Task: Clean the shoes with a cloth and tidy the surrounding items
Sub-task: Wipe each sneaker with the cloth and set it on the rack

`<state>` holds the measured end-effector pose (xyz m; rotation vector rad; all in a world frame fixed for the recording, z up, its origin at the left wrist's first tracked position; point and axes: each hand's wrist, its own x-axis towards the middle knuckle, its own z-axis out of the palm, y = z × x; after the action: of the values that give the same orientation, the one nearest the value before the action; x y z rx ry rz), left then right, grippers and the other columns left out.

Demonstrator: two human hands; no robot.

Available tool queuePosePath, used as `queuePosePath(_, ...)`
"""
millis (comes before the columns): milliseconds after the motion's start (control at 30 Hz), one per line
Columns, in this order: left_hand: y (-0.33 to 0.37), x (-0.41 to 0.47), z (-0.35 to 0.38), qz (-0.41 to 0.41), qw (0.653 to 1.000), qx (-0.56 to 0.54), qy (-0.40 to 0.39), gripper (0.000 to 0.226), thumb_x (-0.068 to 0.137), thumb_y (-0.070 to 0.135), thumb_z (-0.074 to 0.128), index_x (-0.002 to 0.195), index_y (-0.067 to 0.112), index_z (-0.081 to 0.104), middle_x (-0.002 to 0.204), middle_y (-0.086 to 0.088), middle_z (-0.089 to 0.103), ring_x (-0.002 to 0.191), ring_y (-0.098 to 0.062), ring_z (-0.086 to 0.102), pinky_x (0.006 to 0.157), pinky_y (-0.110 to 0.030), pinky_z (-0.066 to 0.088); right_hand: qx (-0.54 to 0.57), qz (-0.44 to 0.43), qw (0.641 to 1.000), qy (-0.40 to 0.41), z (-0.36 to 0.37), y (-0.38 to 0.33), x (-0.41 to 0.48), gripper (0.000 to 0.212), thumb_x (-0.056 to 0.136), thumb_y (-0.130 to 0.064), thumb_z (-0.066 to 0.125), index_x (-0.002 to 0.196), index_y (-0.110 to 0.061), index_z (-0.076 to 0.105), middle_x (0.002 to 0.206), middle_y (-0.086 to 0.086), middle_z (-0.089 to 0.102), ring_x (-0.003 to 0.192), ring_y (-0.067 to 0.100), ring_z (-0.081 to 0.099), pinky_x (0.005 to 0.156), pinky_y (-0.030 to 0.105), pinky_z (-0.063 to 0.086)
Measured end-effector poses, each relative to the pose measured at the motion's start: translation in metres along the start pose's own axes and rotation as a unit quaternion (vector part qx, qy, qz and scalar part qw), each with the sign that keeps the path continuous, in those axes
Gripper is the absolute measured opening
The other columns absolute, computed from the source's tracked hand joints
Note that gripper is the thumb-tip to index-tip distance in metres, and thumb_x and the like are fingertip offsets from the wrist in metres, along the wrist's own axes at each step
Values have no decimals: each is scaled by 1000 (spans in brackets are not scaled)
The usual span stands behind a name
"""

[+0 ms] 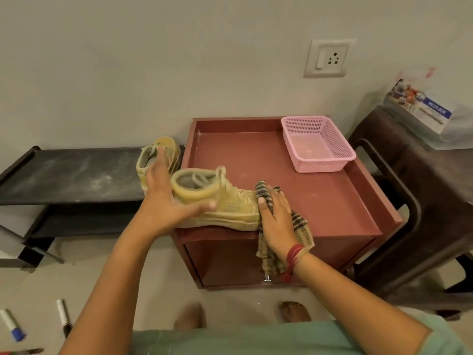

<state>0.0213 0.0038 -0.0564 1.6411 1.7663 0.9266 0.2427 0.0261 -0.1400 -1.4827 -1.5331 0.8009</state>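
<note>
One shoe (230, 203) lies along the front edge of the red cabinet (320, 201), toe to the right. The right hand (277, 221) presses the striped cloth (300, 226) flat against the toe, fingers straight. The left hand (163, 201) is spread open at the heel, thumb on the side. The cleaning looks to be mid-way at best. The second shoe (170, 144) waits at the right end of the black rack (71, 175), and the markers (62, 316) still lie on the floor. The pink basket (317, 144) sits in the cabinet's far right corner.
</note>
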Motion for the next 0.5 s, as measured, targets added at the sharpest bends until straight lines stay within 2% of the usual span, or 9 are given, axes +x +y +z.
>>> queuePosePath(67,4,0,6,-88,993,-52,63,124,63,82,61,153,32,-8,161,-5,-3,147,-24,9,114,-47,19,57,27,997,33,6,-1,-1,44,100,-31,37,142,-18,38,148,-5,34,144,12,12,113,23,7)
queuePosePath(133,4,2,9,-175,982,-43,56,115,62,92,43,153,28,13,157,-12,22,140,-34,28,111,-52,29,154,77,982,83,11,-6,3,35,100,-29,39,131,-15,51,138,2,48,135,20,35,116,36,23)
queuePosePath(167,2,2,8,-202,979,-29,29,114,57,94,39,149,27,26,149,-10,37,133,-34,39,107,-53,36,212,115,964,109,10,-10,7,29,100,-27,40,121,-14,55,127,6,56,122,21,48,111,41,33)
queuePosePath(233,-4,2,3,-225,974,-13,1,108,48,97,40,133,31,47,130,-5,55,118,-31,53,96,-52,47,329,184,913,157,-1,-19,17,21,101,-25,39,109,-16,56,118,13,61,105,23,58,101,43,44)
queuePosePath(300,-5,-3,-1,-226,974,-22,15,109,44,95,50,130,28,47,123,-3,57,110,-28,57,89,-50,52,414,207,866,187,-17,-25,27,18,100,-25,40,106,-20,56,121,17,60,106,29,60,99,46,47)
queuePosePath(367,-3,-10,-2,-185,981,-33,43,109,46,83,61,135,28,34,122,-1,55,108,-26,57,89,-48,52,413,182,874,181,-27,-29,34,19,100,-26,41,109,-19,57,122,18,60,108,30,60,99,49,46)
queuePosePath(433,3,-13,-4,-83,992,-59,81,107,45,72,71,134,35,26,120,2,55,105,-20,59,89,-42,52,378,139,902,156,-29,-35,35,27,100,-26,43,118,-14,58,121,13,62,111,27,60,102,49,44)
queuePosePath(500,12,-16,-6,42,991,-61,110,108,45,62,84,133,35,27,122,7,52,107,-9,57,88,-23,49,333,81,931,127,-29,-47,32,25,99,-29,44,116,-21,60,119,4,64,113,21,59,104,46,43)
